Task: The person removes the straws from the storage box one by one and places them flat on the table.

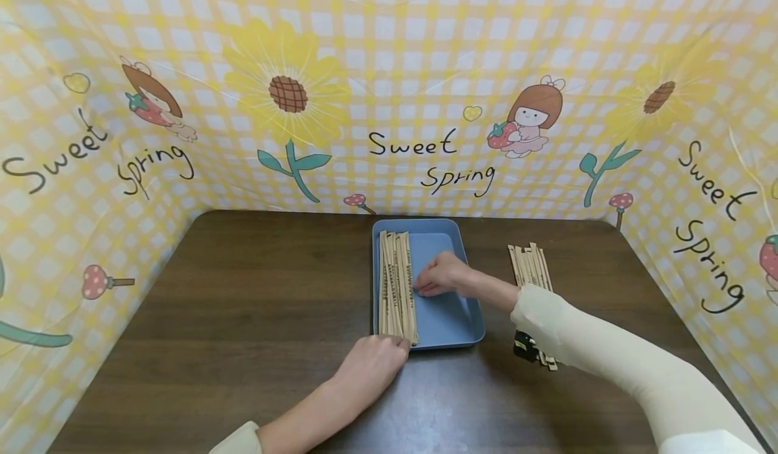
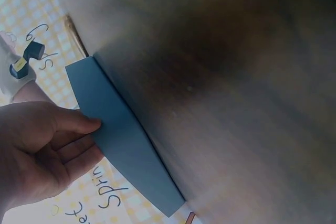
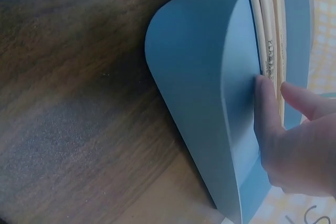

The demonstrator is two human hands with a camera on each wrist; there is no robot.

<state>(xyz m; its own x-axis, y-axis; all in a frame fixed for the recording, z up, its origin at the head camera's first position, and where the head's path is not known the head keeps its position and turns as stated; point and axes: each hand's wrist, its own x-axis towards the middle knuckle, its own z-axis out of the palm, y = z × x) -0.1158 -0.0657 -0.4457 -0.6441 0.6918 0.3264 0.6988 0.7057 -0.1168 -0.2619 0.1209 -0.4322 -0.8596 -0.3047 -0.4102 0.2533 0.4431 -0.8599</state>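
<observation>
A blue rectangular tray (image 1: 440,322) stands on the table. Long slim sticks in brown paper wrappers with dark print (image 1: 396,285) lie side by side along its left half. My left hand (image 1: 373,365) grips the tray's near wall at the left corner; in the left wrist view the thumb presses the wall's outer face. Inside the tray my right hand (image 1: 444,275) is at the right edge of the row. In the right wrist view its thumb and a finger (image 3: 266,111) pinch an outer wrapped stick (image 3: 269,51). The other fingertips are hidden.
A second bundle of wrapped sticks (image 1: 531,265) lies on the brown table (image 1: 273,292) to the right of the tray, partly hidden under the right forearm. A black object (image 1: 525,346) shows below that sleeve. Yellow checked cloth (image 1: 395,69) hangs around the back and sides.
</observation>
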